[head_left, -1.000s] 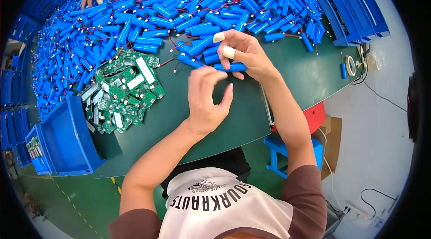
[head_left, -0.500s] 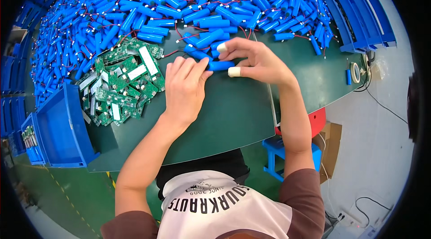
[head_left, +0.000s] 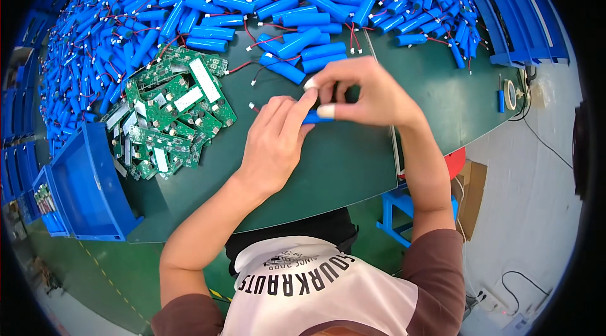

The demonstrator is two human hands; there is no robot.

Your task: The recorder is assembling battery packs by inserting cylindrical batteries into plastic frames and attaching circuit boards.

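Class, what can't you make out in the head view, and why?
In the head view:
Held blue cylinder: left part hidden by the left hand.
Circuit boards: lower ones covered by others; components too small to identify.
Cylinder pile: far part cut off by the upper picture edge.

Far right: blue bins (head_left: 524,14) at the edge of the green table (head_left: 341,172); nearer, a tape roll (head_left: 506,93). Near right, below table level: blue stool (head_left: 401,203), cardboard box (head_left: 476,200). Near left: blue tray (head_left: 85,184); yellow floor line (head_left: 104,273).
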